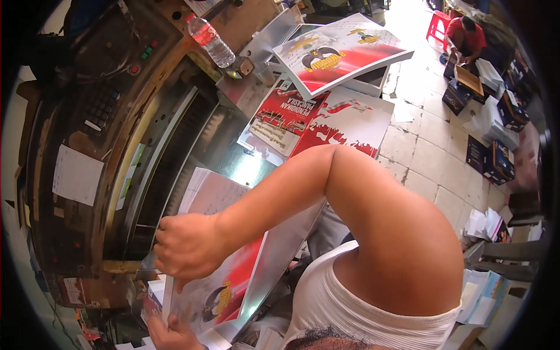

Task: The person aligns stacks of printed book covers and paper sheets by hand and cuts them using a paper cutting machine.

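Observation:
My right arm reaches across the view. Its hand (189, 245) is closed like a fist over a stack of printed sheets (245, 274), thumb pointing down; whatever its curled fingers hold is hidden. The stack has a white, red and grey design with yellow lettering and lies on the metal table (280, 256) of a large machine. Close to the stack's lower end is my left hand (172, 333), thumb and fingers apart, partly cut off by the lower edge. Another pile of pale sheets (201, 189) lies just beyond my right hand.
Red and white printed covers (344, 116) and a thick stack of similar prints (344, 52) sit farther along the table. A water bottle (211, 42) stands by the machine's control panel (99, 111). On the tiled floor (431, 151), a person (466, 38) crouches near several boxes (458, 96).

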Motion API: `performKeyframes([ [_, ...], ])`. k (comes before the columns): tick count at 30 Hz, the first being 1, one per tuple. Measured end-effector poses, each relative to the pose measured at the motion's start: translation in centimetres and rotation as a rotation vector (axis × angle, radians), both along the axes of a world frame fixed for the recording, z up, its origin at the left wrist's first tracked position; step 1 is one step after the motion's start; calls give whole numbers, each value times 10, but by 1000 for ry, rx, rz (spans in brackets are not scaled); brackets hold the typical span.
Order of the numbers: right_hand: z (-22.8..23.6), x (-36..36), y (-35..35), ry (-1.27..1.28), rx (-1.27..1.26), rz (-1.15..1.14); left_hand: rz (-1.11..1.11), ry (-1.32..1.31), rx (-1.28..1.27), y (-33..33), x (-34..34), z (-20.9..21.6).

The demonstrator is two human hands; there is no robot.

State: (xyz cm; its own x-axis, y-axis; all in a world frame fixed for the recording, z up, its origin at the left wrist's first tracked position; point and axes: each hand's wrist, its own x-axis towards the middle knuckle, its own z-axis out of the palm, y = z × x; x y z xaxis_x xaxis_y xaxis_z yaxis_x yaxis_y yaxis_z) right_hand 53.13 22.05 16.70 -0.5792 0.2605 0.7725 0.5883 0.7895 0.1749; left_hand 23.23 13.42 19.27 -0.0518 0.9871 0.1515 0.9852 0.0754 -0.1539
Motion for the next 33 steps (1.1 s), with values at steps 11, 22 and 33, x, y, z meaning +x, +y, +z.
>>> performKeyframes([
  [11, 18, -19, 55, -82, -206, 62, -556, -46, 716, 67, -18, -18],
  [22, 34, -34, 82, -1, 167, 7, -540, 249, 914, 96, -23, 2],
  [33, -134, 15, -41, -300, -603, 18, -341, -263, 153, -42, 40, -178],
])
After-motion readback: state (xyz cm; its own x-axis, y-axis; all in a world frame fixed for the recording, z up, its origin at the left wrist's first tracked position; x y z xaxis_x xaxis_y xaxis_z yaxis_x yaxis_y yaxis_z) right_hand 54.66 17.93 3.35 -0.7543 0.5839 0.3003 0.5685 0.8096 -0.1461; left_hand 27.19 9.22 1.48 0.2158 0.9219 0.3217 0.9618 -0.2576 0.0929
